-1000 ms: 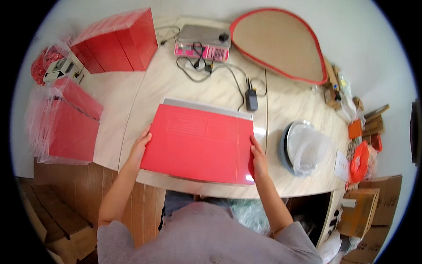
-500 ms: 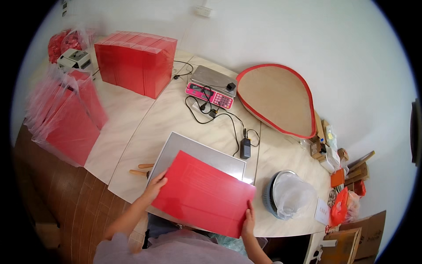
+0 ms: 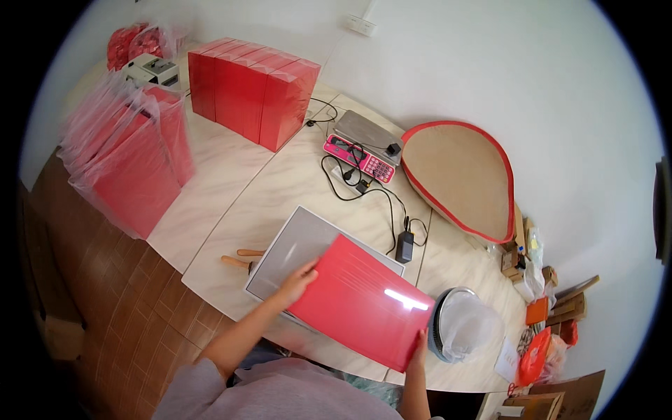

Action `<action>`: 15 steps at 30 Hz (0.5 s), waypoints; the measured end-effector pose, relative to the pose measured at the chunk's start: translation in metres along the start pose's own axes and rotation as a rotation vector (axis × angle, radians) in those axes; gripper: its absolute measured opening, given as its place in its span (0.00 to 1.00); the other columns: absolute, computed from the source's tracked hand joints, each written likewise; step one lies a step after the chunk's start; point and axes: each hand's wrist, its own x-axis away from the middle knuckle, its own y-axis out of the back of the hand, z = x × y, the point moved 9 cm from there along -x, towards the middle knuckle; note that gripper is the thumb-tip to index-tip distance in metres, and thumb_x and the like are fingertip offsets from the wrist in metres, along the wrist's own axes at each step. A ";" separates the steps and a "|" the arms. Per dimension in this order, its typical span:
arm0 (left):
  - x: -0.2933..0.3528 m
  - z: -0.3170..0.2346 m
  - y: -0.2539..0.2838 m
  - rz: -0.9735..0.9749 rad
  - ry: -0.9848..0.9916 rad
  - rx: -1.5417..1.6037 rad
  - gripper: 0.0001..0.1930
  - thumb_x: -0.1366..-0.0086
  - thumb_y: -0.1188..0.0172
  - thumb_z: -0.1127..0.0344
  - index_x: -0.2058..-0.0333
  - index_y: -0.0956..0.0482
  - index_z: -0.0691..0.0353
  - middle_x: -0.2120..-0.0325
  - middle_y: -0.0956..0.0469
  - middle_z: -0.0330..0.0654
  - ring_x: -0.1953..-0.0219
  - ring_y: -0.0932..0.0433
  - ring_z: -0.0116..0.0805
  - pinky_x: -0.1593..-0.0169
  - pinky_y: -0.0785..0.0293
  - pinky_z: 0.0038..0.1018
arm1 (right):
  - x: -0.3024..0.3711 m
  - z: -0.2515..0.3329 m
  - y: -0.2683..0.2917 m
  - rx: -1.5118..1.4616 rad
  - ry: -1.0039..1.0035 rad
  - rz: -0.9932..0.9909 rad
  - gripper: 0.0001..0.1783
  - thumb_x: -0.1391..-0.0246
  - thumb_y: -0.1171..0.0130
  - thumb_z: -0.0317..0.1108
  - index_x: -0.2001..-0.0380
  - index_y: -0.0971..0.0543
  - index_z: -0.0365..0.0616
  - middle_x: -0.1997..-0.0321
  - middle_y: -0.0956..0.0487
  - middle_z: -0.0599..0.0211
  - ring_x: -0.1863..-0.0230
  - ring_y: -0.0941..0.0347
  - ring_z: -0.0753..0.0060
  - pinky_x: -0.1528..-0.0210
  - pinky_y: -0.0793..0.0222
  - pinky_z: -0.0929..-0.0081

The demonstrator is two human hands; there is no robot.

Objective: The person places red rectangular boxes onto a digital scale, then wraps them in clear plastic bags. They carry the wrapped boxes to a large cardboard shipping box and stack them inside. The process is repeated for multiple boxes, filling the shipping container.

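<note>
A flat, glossy red rectangular sheet point(image 3: 357, 308) is held tilted in front of me, a bright reflection on its right part. My left hand point(image 3: 299, 283) is closed on its left edge, while my right hand point(image 3: 418, 348) grips the lower right edge; its fingers are partly hidden. Below and behind the sheet lies a grey panel with a pale frame point(image 3: 288, 252), partly covered. Two wooden handles point(image 3: 236, 262) stick out at the panel's left side.
Red stacked boxes point(image 3: 248, 98) and plastic-wrapped red packs point(image 3: 133, 175) stand at the left. A pink scale point(image 3: 360, 157), cables and a black adapter point(image 3: 405, 246) lie farther back. Right are a round red-rimmed tray point(image 3: 458, 178), a plastic-lined bin point(image 3: 465, 325) and assorted boxes.
The red sheet and both my hands have shifted right over the grey panel, uncovering more of its left part. The whole view has also swung, so the surroundings sit farther right.
</note>
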 end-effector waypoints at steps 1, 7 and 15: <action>0.003 0.005 -0.017 0.002 0.008 0.017 0.27 0.30 0.51 0.59 0.38 0.41 0.67 0.39 0.37 0.46 0.38 0.39 0.32 0.37 0.44 0.26 | 0.005 -0.007 0.009 -0.125 -0.209 0.096 0.34 0.43 0.49 0.50 0.37 0.38 0.46 0.38 0.32 0.64 0.40 0.35 0.62 0.37 0.42 0.60; 0.005 -0.001 -0.031 -0.025 0.039 -0.020 0.25 0.30 0.52 0.61 0.39 0.39 0.67 0.42 0.33 0.44 0.41 0.35 0.31 0.39 0.41 0.25 | 0.011 0.047 0.012 0.019 -0.142 0.011 0.30 0.40 0.51 0.51 0.43 0.32 0.41 0.41 0.29 0.64 0.42 0.33 0.64 0.40 0.39 0.64; 0.015 -0.051 0.093 -0.216 -0.042 -0.104 0.23 0.31 0.51 0.62 0.41 0.35 0.68 0.45 0.29 0.42 0.44 0.32 0.29 0.41 0.38 0.24 | -0.036 -0.011 -0.111 0.048 -0.090 0.218 0.27 0.35 0.56 0.49 0.44 0.31 0.38 0.44 0.27 0.62 0.44 0.33 0.69 0.40 0.41 0.71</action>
